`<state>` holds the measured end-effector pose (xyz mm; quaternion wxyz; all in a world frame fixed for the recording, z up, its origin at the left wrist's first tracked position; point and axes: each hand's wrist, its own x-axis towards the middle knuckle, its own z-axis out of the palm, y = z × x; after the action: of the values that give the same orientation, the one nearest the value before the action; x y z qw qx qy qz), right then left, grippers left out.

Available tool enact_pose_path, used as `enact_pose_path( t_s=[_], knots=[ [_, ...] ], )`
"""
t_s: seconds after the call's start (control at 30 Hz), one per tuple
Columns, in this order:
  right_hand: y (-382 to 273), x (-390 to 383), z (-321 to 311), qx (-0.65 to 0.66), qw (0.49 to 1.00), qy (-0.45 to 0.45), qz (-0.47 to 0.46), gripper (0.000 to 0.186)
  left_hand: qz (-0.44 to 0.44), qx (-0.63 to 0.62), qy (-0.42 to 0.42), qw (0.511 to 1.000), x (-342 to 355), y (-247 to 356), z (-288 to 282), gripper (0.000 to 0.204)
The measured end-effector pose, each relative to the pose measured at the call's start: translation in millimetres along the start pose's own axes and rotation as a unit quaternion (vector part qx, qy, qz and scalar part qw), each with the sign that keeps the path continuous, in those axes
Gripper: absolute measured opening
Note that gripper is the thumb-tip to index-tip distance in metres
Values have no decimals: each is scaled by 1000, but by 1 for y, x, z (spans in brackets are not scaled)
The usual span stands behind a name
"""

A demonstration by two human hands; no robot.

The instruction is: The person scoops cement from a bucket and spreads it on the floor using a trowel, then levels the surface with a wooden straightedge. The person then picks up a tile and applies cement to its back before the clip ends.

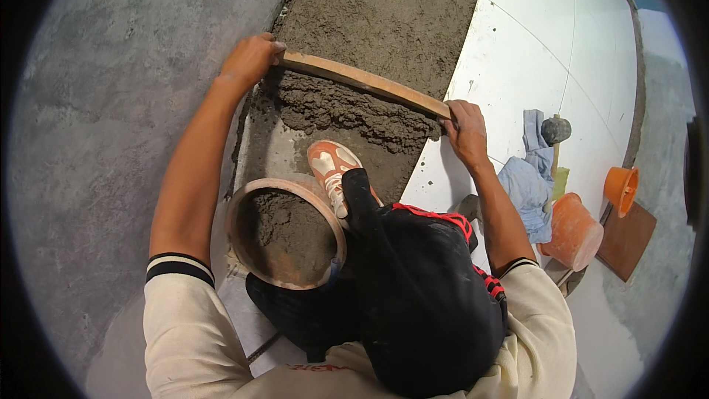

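Black-clad knee [436,299] foremost; left hand [252,59], right hand [467,133] curled round ends of wooden bar [362,80] across mortar [384,15].

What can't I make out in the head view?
Head view: left end of the wooden bar, covered by the left hand.
Head view: far end of the mortar bed, cut off by the top edge.
Head view: inner bottom of the bucket, hidden by the mortar inside.

Building site, floor partly tiled, around me: white tiles [524,52]; rough grey mortar bed [377,15] beside them; bare cement surface [111,118] at my left; mortar bucket [232,225]; black-headed mallet [556,130]; orange pail [577,233].
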<state>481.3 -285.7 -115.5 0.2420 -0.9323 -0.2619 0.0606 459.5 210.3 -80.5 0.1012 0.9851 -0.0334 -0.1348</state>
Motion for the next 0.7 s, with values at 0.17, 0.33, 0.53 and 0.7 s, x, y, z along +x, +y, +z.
enact_pose_path(
  t_s=[0.17, 0.33, 0.53, 0.7],
  knots=[
    [-14, -26, 2, 5, 1000, 2, 1, 39, 27, 16, -22, 999, -17, 1, -3, 14],
    [-20, -31, -1, 5, 1000, 28, 10, 40, -7, -19, -24, 999, -26, 9, -4, 18],
    [-25, -24, -17, 0, 998, 59, -14, 40, -6, -45, 59, 997, -42, 13, -26, 31],
    [-38, -54, -17, -20, 999, 26, -23, 43, -1, -23, 49, 999, -69, 17, -12, 25]
  ],
)
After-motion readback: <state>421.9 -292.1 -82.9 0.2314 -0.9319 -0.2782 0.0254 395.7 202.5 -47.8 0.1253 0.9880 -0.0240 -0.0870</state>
